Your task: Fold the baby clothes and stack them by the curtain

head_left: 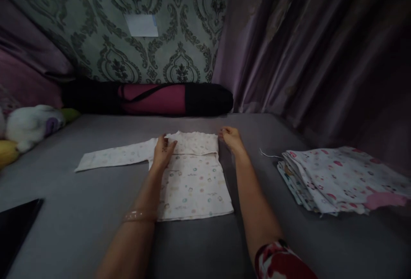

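A small white long-sleeved shirt point(195, 189) with a tiny coloured print lies flat in front of me. One sleeve point(115, 157) stretches out to the left; on the right side no sleeve sticks out, and a folded band of cloth point(194, 144) crosses the top. My left hand point(163, 152) rests on the shirt at its upper left, where the sleeve joins, thumb and fingers apart. Just beside the upper right corner is my right hand point(230, 137), its fingers curled together. Whether cloth is between those fingertips is hidden.
A stack of folded printed cloths point(343, 180) sits to the right, a white string point(269, 154) by it. Along the wall lies a long black and pink bag point(154, 99). Plush toys point(34, 124) are at the left, a dark flat object point(19, 227) at the near left. Curtains point(257, 47) hang behind.
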The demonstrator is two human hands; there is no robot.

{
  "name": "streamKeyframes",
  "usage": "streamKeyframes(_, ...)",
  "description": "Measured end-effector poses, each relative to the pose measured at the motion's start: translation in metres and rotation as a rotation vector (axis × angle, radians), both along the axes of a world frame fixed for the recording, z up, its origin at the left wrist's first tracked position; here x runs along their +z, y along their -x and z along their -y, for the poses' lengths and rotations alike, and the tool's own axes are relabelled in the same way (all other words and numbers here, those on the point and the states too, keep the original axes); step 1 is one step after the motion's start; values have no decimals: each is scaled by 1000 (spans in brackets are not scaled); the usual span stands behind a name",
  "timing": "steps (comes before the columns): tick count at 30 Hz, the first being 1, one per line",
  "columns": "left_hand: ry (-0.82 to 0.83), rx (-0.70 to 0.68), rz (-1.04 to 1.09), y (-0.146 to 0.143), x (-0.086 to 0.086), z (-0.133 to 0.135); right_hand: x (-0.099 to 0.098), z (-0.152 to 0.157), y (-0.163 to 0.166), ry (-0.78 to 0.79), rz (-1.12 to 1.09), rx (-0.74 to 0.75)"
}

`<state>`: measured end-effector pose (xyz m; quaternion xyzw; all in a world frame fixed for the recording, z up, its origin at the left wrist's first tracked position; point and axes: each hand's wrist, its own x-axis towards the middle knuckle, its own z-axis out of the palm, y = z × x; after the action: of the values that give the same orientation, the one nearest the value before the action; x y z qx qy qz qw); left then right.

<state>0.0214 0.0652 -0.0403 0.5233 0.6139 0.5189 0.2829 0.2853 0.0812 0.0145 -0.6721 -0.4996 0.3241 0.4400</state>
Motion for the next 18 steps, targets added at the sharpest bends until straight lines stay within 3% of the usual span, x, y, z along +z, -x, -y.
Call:
streamKeyframes(3,78,6,-194,7,1,7,-11,-3,4,-3,233,70)
streamKeyframes(7,186,2,-426,10,16,18,-11,4,8,75,422,141)
streamKeyframes(10,170,-59,-385,7,23,20,-4,14,8,240,450,228)
streamKeyframes(13,12,-58,-301,3,21,17,4,22,7,402,421,356)
streamKeyframes(16,-75,-3,-288,3,14,11,10,28,9,471,459,456)
streamKeyframes(18,-73,26,-307,6,9,7,12,30,11,476,520,424)
